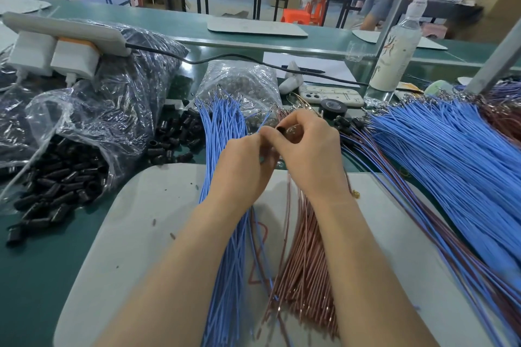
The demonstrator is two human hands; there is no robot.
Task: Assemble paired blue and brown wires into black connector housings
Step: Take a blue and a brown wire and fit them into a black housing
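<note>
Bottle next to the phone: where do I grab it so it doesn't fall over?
Wrap your hand round the wide middle of the bottle, probably reaching from the front, over the phone. It stands upright and tall, so a low-to-middle grip should keep it steady. The narrow cap sits high, and a slanted metal post crowds its left side.

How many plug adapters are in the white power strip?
2. Both sit side by side on the power strip at far left: a plain white adapter, and an orange-topped adapter right of it. The strip's other face is hidden.
</note>
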